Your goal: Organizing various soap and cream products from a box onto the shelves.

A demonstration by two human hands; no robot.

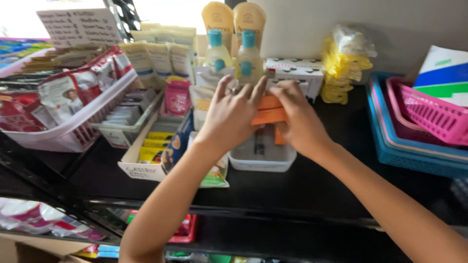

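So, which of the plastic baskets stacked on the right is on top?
The pink basket is on top. It sits tilted inside the others, and below it come another pinkish basket and the blue basket. Both hands hold orange packets, far from them.

both the left hand (229,117) and the right hand (300,122) close on a stack of flat orange packets (269,110) held over a white tray (262,157). just beyond the hands stand two clear bottles with blue caps (233,56), two tall tan tubes (234,19) behind them and a white box (294,73) beside. left of the left hand sit cream tubes (158,58), a pink pouch (177,96), red-and-white sachets (78,90) in a white basket, and a handwritten white sign (78,27); yellow packets (343,63) lie beyond the right hand.
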